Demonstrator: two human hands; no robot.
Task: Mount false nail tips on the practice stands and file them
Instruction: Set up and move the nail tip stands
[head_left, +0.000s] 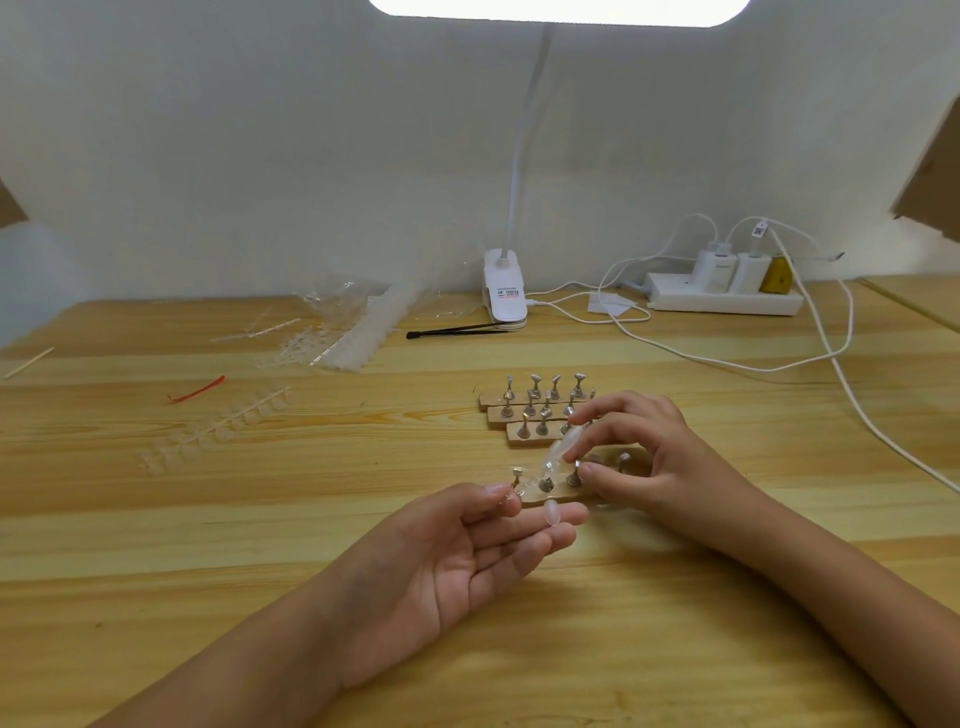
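Note:
A wooden practice stand (558, 496) with metal pegs lies in front of me. My right hand (639, 457) pinches a clear false nail tip (563, 447) between thumb and fingers and holds it on a peg of that stand. My left hand (467, 540) lies palm up just in front of the stand. A loose nail tip (551, 512) rests on its fingers, and its thumb and forefinger pinch something small and clear that I cannot make out. Three more stands (535, 410) with bare pegs lie just behind.
Strips of clear nail tips (218, 431) and a pile of them with wrappers (343, 332) lie at the left. Black tweezers (457, 330), a clip lamp base (504, 291), a power strip (727, 299) and white cables (831, 358) stand at the back. Red scrap (197, 391).

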